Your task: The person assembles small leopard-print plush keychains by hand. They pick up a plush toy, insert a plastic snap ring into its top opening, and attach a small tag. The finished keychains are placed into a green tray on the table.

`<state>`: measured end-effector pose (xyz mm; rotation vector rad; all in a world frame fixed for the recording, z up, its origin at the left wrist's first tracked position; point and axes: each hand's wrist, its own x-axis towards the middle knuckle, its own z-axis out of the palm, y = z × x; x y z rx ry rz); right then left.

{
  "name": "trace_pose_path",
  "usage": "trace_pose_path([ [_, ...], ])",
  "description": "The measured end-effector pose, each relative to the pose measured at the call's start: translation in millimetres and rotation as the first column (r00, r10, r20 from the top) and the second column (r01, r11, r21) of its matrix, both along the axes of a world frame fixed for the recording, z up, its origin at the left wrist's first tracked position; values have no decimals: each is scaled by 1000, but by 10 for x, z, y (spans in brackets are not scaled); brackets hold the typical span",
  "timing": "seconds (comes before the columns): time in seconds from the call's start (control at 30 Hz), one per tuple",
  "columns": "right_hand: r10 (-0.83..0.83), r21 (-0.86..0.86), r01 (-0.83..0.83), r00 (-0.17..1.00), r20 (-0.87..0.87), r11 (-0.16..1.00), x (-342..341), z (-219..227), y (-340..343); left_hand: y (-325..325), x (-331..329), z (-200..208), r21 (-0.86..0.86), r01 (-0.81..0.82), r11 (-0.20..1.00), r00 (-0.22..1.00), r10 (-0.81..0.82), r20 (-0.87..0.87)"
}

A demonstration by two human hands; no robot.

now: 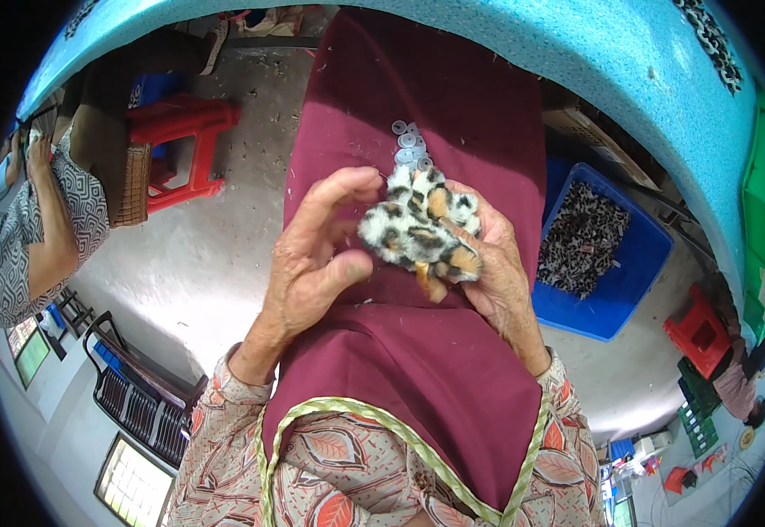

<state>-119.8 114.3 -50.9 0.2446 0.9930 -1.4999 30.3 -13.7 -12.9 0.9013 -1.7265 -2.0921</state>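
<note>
A small plush toy piece [417,224] of white fur with black and orange-brown patches hangs above my lap. My right hand [496,263] grips it from its right side, with a finger lying across the fur. My left hand [316,250] is at its left, thumb and fingers curved but apart; whether a fingertip touches the fur I cannot tell. Just beyond the plush, several translucent plastic discs [409,140] with centre holes lie in a cluster on the maroon apron [356,114], which spreads over my lap.
A speckled turquoise table edge [567,53] curves across the far side. At right, a blue bin [610,312] holds many black-and-white furry pieces. Red plastic stools [198,149] stand on the concrete floor. Another person's arm [53,228] is at far left, and a green tray [760,193] at far right.
</note>
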Motion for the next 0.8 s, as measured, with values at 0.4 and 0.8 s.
trace_pose_path([
  [0.4, 111, -6, -134, 846, -521, 991, -182, 56, 11, -24, -185, 103, -118, 122, 985, 962, -89, 258],
  [0.8, 342, 110, -360, 683, -646, 927, -151, 179, 1, 175, -225, 0, 291, -263, 920, 951, 196, 240],
])
